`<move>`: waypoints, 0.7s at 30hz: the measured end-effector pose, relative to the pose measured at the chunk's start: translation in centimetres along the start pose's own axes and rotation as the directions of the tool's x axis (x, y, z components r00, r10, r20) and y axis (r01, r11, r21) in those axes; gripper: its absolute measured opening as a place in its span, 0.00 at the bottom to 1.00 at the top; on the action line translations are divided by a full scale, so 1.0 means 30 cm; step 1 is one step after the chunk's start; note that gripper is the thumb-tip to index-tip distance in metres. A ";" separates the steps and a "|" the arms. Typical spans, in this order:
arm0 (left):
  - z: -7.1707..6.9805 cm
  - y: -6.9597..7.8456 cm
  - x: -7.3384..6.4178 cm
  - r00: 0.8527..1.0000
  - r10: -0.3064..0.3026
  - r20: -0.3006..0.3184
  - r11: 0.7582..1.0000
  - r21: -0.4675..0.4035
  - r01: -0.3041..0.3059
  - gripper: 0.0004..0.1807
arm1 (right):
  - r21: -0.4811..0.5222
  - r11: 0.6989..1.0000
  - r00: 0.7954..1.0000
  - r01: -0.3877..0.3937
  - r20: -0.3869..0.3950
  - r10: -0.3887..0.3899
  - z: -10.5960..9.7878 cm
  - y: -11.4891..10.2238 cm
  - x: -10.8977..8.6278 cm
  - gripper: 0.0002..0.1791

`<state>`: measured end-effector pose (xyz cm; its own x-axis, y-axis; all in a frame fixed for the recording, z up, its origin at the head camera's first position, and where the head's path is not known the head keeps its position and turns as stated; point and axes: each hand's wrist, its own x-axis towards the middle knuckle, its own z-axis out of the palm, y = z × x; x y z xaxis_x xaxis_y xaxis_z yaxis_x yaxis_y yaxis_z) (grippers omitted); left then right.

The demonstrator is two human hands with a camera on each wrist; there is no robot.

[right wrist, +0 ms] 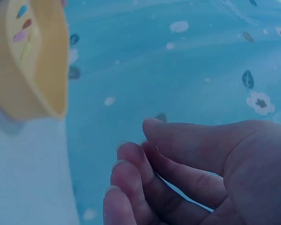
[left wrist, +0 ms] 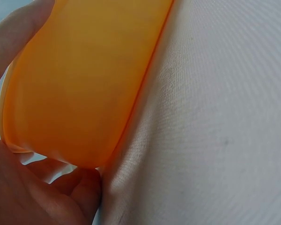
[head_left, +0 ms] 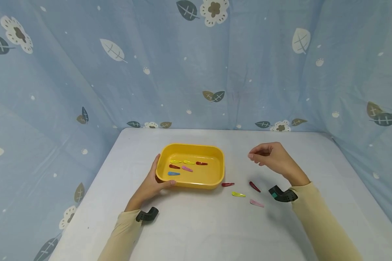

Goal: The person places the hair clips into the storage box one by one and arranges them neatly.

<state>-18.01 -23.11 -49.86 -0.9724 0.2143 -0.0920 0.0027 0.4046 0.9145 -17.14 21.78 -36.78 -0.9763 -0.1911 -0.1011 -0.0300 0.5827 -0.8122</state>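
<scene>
A yellow plastic tray [head_left: 191,184] stands on the table, with my left hand [head_left: 152,185] gripping its left end. The thumb lies along the near side in the head view. Inside are several snap hair clips: yellow, red, pink and a blue hair clip [head_left: 174,173]. My right hand [head_left: 270,159] hovers right of the tray, fingers loosely bent, and nothing shows between thumb and fingertips in the right wrist view. Below it on the table lie a dark red hair clip [head_left: 254,186], another red hair clip [head_left: 228,184], a yellow hair clip [head_left: 238,194] and a pink hair clip [head_left: 256,203].
The white-covered table [head_left: 196,228] reaches back to a blue curtain [head_left: 170,72] printed with leaves and flowers. The curtain also hangs along both sides. A black wrist device [head_left: 147,214] is on the left sleeve, and another black device [head_left: 283,194] on the right.
</scene>
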 end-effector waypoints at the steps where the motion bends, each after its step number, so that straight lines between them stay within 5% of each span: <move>1: 0.000 0.000 0.000 1.000 0.001 0.000 1.000 -0.001 -0.001 0.69 | -0.003 1.000 1.000 0.001 -0.003 -0.001 -0.001 0.015 -0.008 0.17; 21: -0.002 0.005 -0.003 1.000 -0.004 0.006 1.000 -0.016 0.004 0.70 | -0.066 0.996 0.998 -0.060 -0.026 0.058 0.041 0.241 -0.119 0.14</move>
<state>-17.94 -23.11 -49.69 -0.9709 0.2185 -0.0980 -0.0048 0.3915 0.9202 -13.61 25.70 -42.99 -0.9817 -0.1362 -0.1328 0.0142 0.6437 -0.7651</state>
